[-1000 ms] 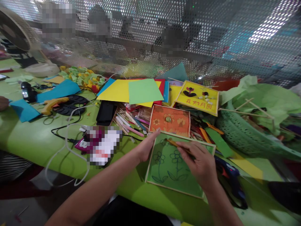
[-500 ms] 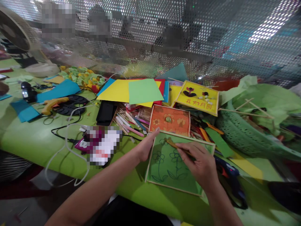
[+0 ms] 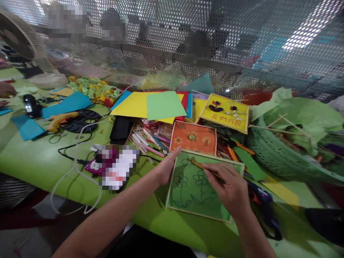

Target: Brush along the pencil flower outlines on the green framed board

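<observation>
A green picture (image 3: 212,200) in a thin pale stick frame lies tilted before me, with flowers drawn on it in dark outline. My left hand (image 3: 167,168) grips its upper left edge, thumb along the top corner. Between the fingers of my right hand (image 3: 228,182) is a slim yellow-brown paintbrush (image 3: 198,164). Its tip touches the upper left flower, where a golden patch shows. Just behind this picture rests an orange framed picture (image 3: 182,130) with golden flowers and a round greenish piece in the middle.
A yellow framed picture (image 3: 228,116), coloured paper sheets (image 3: 162,105) and pens (image 3: 145,143) lie behind. At right are a green basket (image 3: 279,157) and a dark glue gun (image 3: 264,206). Leftward: a phone (image 3: 116,172), cables, a yellow glue gun (image 3: 60,120), a fan (image 3: 24,39) and another person's hand (image 3: 6,89).
My right hand has shifted slightly to the right, with the brush tip still at the same flower. My left hand keeps its hold. The other person's hand at far left has moved further into view.
</observation>
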### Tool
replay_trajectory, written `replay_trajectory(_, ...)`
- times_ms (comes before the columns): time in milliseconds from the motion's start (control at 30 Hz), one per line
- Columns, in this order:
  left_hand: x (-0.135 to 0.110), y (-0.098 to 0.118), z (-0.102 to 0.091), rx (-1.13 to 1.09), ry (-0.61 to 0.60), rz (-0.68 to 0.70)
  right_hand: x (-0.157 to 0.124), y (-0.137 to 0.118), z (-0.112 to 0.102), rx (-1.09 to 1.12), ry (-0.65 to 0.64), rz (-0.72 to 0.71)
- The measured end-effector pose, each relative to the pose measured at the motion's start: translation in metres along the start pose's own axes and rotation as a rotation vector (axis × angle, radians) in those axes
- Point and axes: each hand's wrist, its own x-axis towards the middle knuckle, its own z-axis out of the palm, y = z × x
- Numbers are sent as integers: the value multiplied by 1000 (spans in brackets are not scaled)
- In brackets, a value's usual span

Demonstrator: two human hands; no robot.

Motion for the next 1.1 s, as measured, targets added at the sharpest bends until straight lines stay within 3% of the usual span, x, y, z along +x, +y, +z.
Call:
replay_trajectory(567,0,1,-2,-36,32,-18,3,-3,-2,12,-10,-14)
replay_trajectory(1100,2,-1,-7,-16,-14,14,2,-2,-5,26,-9,-8)
